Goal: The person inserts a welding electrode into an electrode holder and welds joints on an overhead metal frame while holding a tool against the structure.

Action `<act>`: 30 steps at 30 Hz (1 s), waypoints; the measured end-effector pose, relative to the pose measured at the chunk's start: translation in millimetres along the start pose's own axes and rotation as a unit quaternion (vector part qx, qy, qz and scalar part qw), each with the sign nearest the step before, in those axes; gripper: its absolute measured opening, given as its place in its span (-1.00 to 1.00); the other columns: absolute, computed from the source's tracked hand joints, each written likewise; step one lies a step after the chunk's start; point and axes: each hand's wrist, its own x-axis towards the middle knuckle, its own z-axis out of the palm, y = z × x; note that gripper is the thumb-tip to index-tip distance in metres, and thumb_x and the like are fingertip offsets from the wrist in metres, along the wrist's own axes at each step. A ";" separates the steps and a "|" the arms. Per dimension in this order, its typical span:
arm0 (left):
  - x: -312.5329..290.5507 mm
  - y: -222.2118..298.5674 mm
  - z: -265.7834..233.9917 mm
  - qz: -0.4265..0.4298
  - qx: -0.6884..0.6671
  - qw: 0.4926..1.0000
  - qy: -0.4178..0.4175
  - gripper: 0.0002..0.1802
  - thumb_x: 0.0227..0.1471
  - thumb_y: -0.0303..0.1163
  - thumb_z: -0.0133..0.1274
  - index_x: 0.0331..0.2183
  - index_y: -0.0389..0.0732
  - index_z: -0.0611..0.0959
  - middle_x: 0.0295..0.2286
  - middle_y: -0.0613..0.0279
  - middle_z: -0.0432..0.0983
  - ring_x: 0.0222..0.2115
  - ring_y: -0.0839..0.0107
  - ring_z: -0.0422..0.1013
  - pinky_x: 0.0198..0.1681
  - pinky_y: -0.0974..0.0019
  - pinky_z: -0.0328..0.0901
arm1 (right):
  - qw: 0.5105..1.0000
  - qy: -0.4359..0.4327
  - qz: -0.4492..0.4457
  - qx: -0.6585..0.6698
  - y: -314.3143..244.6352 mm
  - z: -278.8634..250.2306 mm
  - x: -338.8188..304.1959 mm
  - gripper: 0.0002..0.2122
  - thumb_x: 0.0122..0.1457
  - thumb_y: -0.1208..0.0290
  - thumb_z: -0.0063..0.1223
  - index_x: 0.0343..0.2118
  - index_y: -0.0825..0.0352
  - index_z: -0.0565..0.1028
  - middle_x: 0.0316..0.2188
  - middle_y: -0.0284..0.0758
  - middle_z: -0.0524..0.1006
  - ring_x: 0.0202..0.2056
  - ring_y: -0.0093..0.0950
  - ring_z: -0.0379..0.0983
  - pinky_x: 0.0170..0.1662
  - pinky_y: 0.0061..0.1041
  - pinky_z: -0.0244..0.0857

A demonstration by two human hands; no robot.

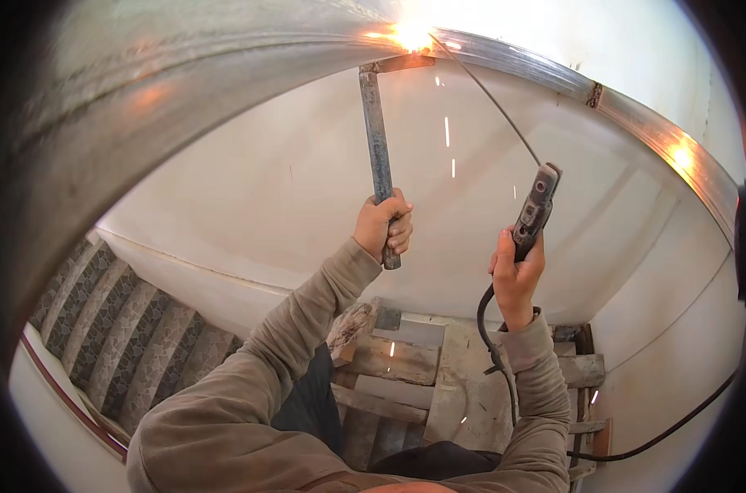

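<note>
My left hand (385, 226) grips the lower end of a steel hammer (375, 131) held upright. The hammer's head lies against the underside of a metal beam (517, 62), beside a bright welding arc. In my right hand (517, 275) is a dark welding electrode holder (537, 201). A long thin welding rod (492, 103) runs from its jaws up and left to the beam. The rod's tip is lost in the glare where it meets the metal. A black cable (484, 329) hangs from the holder's lower end along my right forearm.
Sparks fall between my hands. Below me are wooden planks (389, 359) and a worn board (467, 386). Tiled stairs (147, 341) descend at the lower left. Pale walls (266, 197) stand behind, and another cable (660, 444) trails at the lower right.
</note>
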 end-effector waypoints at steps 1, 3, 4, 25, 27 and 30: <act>-0.1 0.2 0.3 -0.001 -0.002 1.000 0.007 -0.71 0.10 -0.44 0.01 -0.60 -0.06 0.31 -0.78 0.40 0.11 -0.86 0.53 0.06 -0.82 0.34 0.04 | 1.000 0.002 -0.007 0.025 0.2 0.0 -0.4 -0.80 0.27 0.43 0.10 -0.20 0.48 0.43 -0.51 -0.38 0.52 -0.54 -0.66 0.36 -0.48 -0.61 0.28; -0.2 0.6 -1.5 0.001 -0.005 1.000 0.003 -0.71 0.10 -0.44 0.01 -0.60 -0.06 0.31 -0.79 0.40 0.11 -0.86 0.53 0.06 -0.82 0.34 0.04 | 1.000 0.003 0.002 0.030 -6.2 3.0 2.2 -0.81 0.27 0.43 0.09 -0.20 0.47 0.44 -0.51 -0.39 0.51 -0.55 -0.68 0.35 -0.48 -0.61 0.27; -0.3 0.6 -1.5 0.002 -0.008 1.000 -0.003 -0.71 0.10 -0.44 0.00 -0.61 -0.06 0.31 -0.79 0.40 0.11 -0.86 0.52 0.06 -0.82 0.34 0.04 | 0.999 0.005 0.011 0.034 -9.1 3.6 3.1 -0.82 0.27 0.43 0.09 -0.21 0.46 0.44 -0.52 -0.41 0.50 -0.55 -0.69 0.34 -0.48 -0.62 0.26; -2.4 1.8 1.8 0.005 -0.005 1.000 0.000 -0.70 0.10 -0.43 0.02 -0.61 -0.06 0.31 -0.79 0.41 0.14 -0.86 0.53 0.09 -0.82 0.34 0.07 | 1.000 -0.006 0.011 0.009 -9.8 9.0 6.7 -0.84 0.25 0.47 0.08 -0.21 0.47 0.44 -0.56 -0.39 0.50 -0.58 -0.67 0.36 -0.50 -0.61 0.25; -2.5 2.0 2.0 0.005 -0.006 1.000 -0.001 -0.70 0.10 -0.44 0.02 -0.61 -0.06 0.31 -0.79 0.41 0.14 -0.86 0.53 0.09 -0.82 0.34 0.07 | 1.000 -0.004 0.005 0.009 -8.1 9.2 6.6 -0.83 0.26 0.47 0.08 -0.21 0.47 0.44 -0.56 -0.39 0.50 -0.58 -0.67 0.36 -0.50 -0.60 0.25; -1.9 1.6 0.6 0.006 -0.004 1.000 -0.001 -0.70 0.10 -0.44 0.02 -0.61 -0.05 0.31 -0.79 0.41 0.14 -0.86 0.54 0.08 -0.82 0.34 0.06 | 1.000 -0.006 -0.001 0.007 -8.0 8.0 6.7 -0.82 0.26 0.45 0.09 -0.21 0.47 0.44 -0.55 -0.38 0.51 -0.57 -0.66 0.37 -0.50 -0.60 0.26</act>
